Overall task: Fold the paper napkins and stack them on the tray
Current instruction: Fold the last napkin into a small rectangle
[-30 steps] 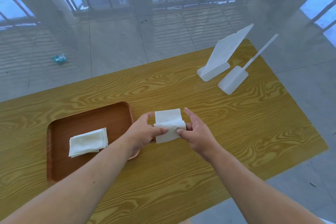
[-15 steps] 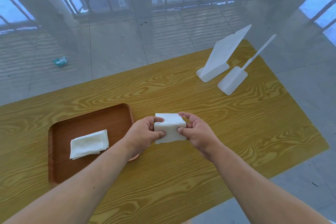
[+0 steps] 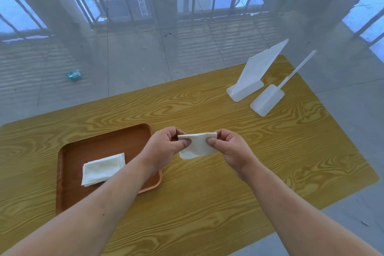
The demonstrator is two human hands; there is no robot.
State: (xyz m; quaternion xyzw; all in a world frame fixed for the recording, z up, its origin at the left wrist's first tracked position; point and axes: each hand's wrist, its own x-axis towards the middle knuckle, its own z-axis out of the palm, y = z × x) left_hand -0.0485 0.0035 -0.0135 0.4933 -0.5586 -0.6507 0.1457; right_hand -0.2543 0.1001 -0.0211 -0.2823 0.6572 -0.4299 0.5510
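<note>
You look down at a yellow wood-grain table [image 3: 207,203] from your head camera, both bare forearms reaching forward. Your left hand [image 3: 164,147] and right hand [image 3: 230,149] meet near the middle of the table, each pinching one upper corner of a folded white napkin [image 3: 196,145] between thumb and curled fingers. The napkin hangs between your hands, its lower edge drooping toward the tabletop; you cannot tell whether it touches the surface. Just left of your hands sits a brown tray [image 3: 68,197] with rounded corners, and your left wrist crosses over its right edge. On the tray, toward its near left part, lies a small stack of folded napkins [image 3: 102,168], flat and slightly fanned. At the far right of the table stand two white plastic holders: a tilted stand [image 3: 255,72] and, just beside it, a smaller holder [image 3: 267,102] with a thin upright panel. Beyond the table is a pale tiled floor [image 3: 135,64] with a small teal scrap [image 3: 73,74] lying on it.
</note>
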